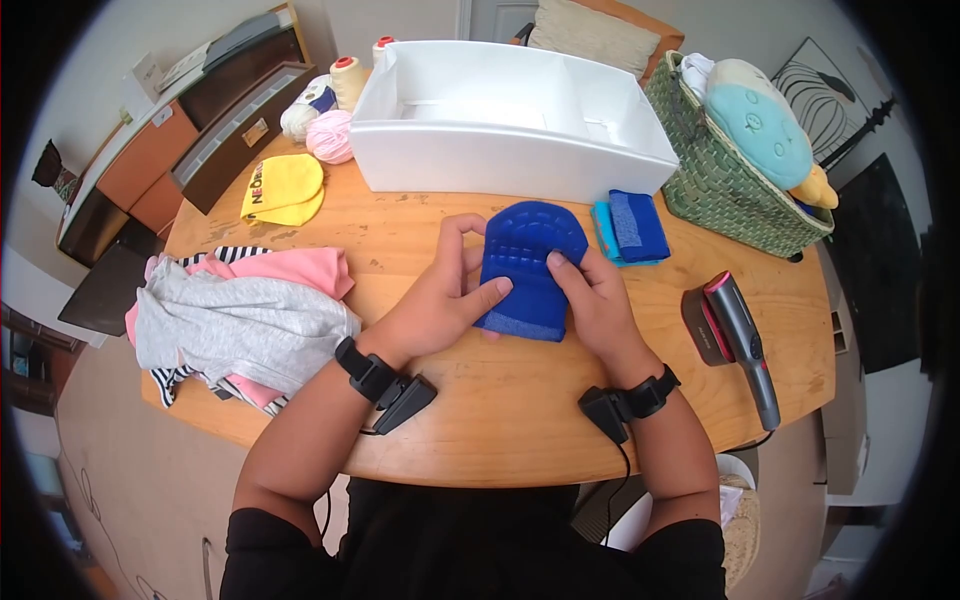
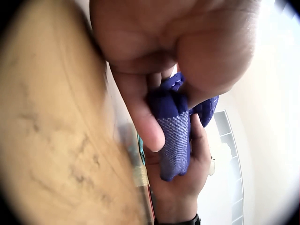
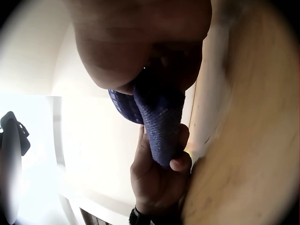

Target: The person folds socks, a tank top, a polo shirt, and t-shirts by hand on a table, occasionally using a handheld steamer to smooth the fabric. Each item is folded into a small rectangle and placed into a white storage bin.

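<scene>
A folded blue sock (image 1: 535,262) with raised grip marks and a lighter speckled band is held up over the table's middle. My left hand (image 1: 440,290) pinches its left side, thumb on the front and fingers behind. On the other side my right hand (image 1: 600,300) grips it the same way, thumb pressed near the grip marks. Both wrist views show the speckled end (image 2: 174,140) of the sock edge-on between the hands. Beyond my right hand lies a folded blue and teal pair of socks (image 1: 632,230).
A white box (image 1: 510,155) stands at the back, beside a green woven basket (image 1: 740,190). Left are a clothes pile (image 1: 240,325), a yellow knit item (image 1: 285,188) and pink yarn (image 1: 330,136). A corded hair styler (image 1: 742,345) lies at the right edge of the wooden table (image 1: 480,430).
</scene>
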